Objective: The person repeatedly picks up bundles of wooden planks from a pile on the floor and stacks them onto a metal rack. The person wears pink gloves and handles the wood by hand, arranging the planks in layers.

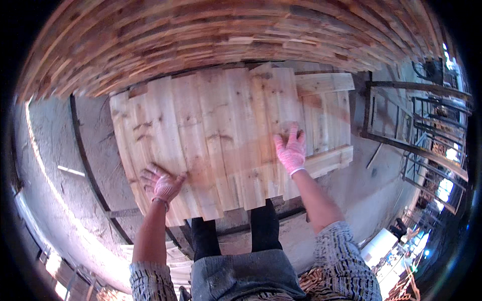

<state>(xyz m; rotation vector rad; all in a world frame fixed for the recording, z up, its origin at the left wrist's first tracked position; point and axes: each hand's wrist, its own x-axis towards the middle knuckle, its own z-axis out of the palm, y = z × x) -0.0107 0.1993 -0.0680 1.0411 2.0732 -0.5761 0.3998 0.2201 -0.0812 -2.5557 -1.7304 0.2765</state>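
Pale wooden boards [221, 115] lie side by side in a layer in front of me, their long sides running away from my body. My left hand [163, 183], in a pinkish-white knit glove, rests with spread fingers on the boards at the near left. Toward the right of the layer, my right hand [291, 150], in a pink glove, has its fingers apart over the boards. Neither hand is wrapped around anything. A crosswise board [324, 83] lies at the far right end, and another crosswise board [329, 159] at the near right.
A tall stack of rough planks [226, 30] stands just beyond the layer. Dark metal rails [88, 150] run along the floor at left. On the right stands a dark metal frame [416, 143]. A person [401, 231] is far off at lower right.
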